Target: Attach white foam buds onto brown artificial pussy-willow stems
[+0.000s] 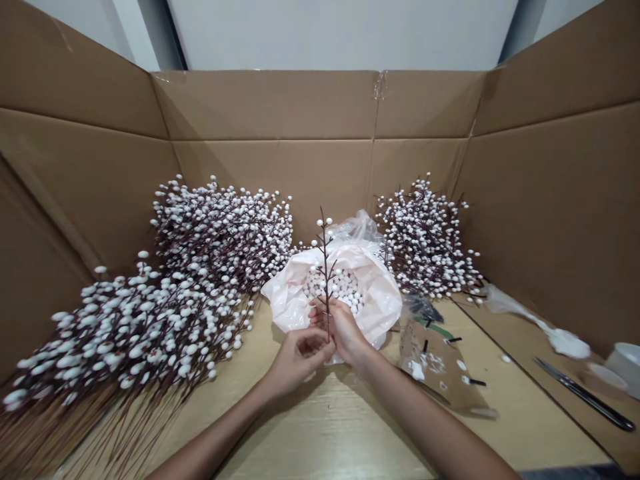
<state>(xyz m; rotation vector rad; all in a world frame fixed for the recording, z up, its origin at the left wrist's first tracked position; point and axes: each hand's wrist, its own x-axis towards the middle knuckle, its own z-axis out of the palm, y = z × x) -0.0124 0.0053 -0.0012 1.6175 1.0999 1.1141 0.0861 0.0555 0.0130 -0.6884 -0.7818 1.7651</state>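
An artificial berry branch (325,267) stands upright in front of me, a dark brown twig with a few white berries and several bare side tips. My left hand (303,359) pinches its stem near the bottom, thumb and forefinger together. Around the stem a little higher, my right hand (345,330) has its fingers curled; the exact contact is partly hidden. Just behind the hands lies an open white plastic bag (285,297) with many loose white berries (350,293) inside.
Piles of white-berry branches lie at the near left (145,327), back left (220,233) and back right (425,240). On the right are a brown cardboard piece (445,367) with white smears, a black-handled blade (585,393) and a tape roll (625,367). Cardboard walls (275,107) surround the table.
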